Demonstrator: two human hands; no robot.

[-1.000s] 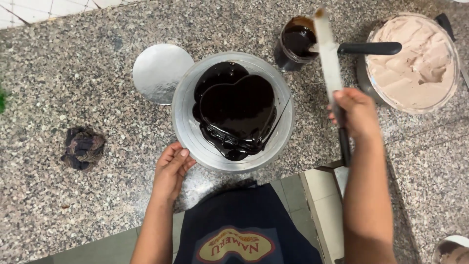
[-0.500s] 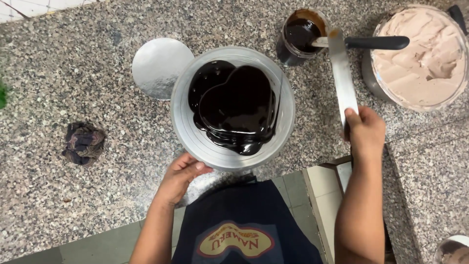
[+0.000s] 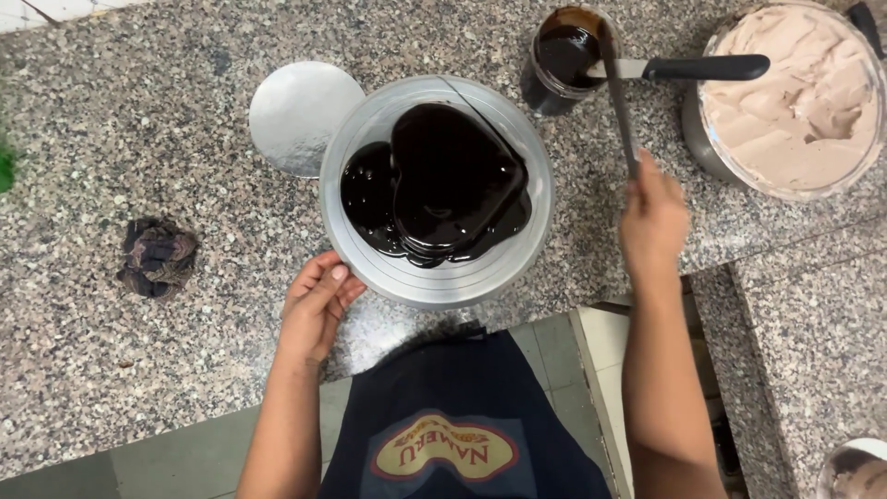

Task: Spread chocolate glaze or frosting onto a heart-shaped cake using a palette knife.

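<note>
Two hands are at work over the granite counter (image 3: 111,111), and what matters is how the long spatula (image 3: 617,97) lies against the heart-shaped cake (image 3: 451,180). We see the cake, dark and glossy with glaze, sitting on the round metal turntable (image 3: 370,268) straight ahead of us, between the hands and a little beyond them. Our right hand (image 3: 652,217) is closed around the spatula's handle, just to the right of the turntable; the blade runs away from us, nearly straight up, with its tip by the jar of dark glaze (image 3: 564,55). So the blade stands beside the cake, apart from it, its long axis running along the cake's right side. Our left hand (image 3: 319,300) rests open, fingers bent against the turntable's near-left rim, holding nothing. The right forearm rises steeply from below.
</note>
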